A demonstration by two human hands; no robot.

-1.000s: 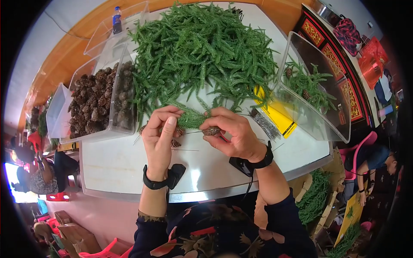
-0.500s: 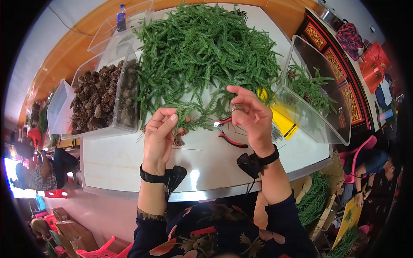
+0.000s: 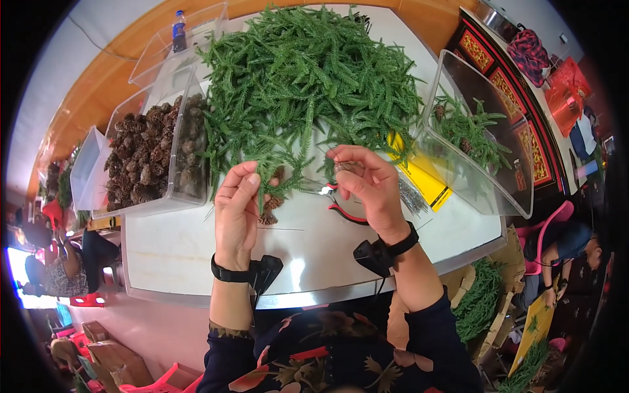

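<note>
Bare white table point(image 3: 196, 252) below hands; green sprig pile point(image 3: 308, 72) beyond.

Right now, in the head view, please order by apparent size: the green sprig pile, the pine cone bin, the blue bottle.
1. Green sprig pile
2. Pine cone bin
3. Blue bottle, though it stands farthest from the camera, which shrinks it.

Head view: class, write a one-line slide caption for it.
Left hand holds a green sprig with a pine cone; right hand pinches thin wire above white table.

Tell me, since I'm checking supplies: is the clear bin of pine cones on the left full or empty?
Nearly full. The clear bin left of the left hand holds brown pine cones heaped close to its rim.
</note>
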